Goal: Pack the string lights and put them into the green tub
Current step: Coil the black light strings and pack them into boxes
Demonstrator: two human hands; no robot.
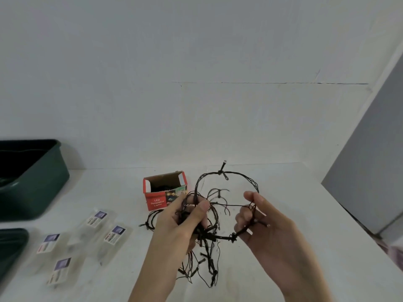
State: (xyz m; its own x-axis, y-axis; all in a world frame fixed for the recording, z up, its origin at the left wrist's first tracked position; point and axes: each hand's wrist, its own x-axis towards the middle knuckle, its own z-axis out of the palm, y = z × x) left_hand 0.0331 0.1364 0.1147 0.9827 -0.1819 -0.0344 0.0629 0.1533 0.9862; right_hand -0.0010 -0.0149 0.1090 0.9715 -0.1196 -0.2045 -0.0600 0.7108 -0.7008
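A tangle of dark-wired string lights [220, 177] hangs between both hands above the white table. My left hand [185, 219] grips a bunched part of the wires, thumb on top. My right hand [259, 216] pinches a loop of the same string, fingers curled round it. Loose strands dangle below the hands to the table. A red LED lights box [159, 202] stands open just behind my left hand, with dark wire inside and a strand trailing out at its front. The green tub [37, 182] sits at the far left against the wall.
Several clear plastic packets with labels [96, 221] lie on the table [327, 225] left of my hands. A second dark green piece, perhaps a lid [11, 249], sits at the left edge. A grey panel [370, 160] stands at the right.
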